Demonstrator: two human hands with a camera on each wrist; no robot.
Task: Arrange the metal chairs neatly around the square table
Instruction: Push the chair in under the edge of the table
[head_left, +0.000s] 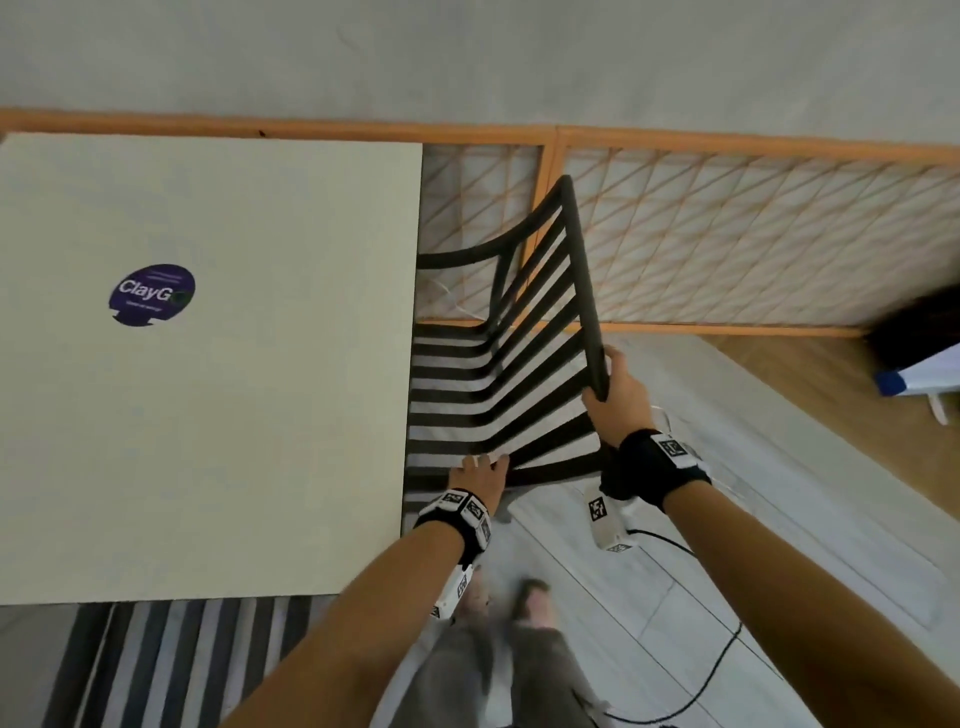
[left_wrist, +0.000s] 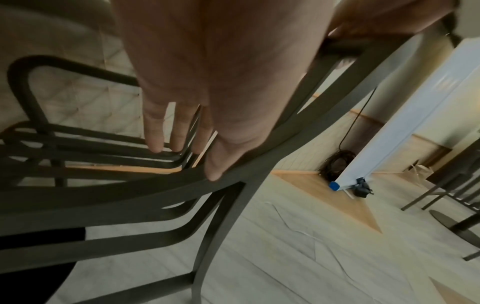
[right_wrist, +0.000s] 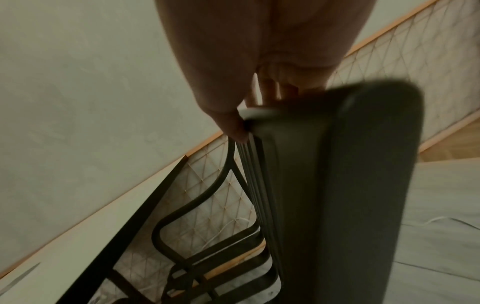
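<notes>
Black wristbands (head_left: 655, 464) with white tags; seemingly grey trousers (head_left: 498, 680).

So the square table (head_left: 208, 364) takes up the left side of the head view, with a round sticker (head_left: 151, 294) on its top toward the left. The metal chair (head_left: 498, 374) sits right against the table's right edge, seat partly tucked under it, backrest on the far side from the table. Behind both runs a lattice screen (head_left: 727, 234) along the wall. A second chair (head_left: 171, 660) pokes out from under the table's near edge. A cable (head_left: 717, 660) trails over the floor on the right.
</notes>
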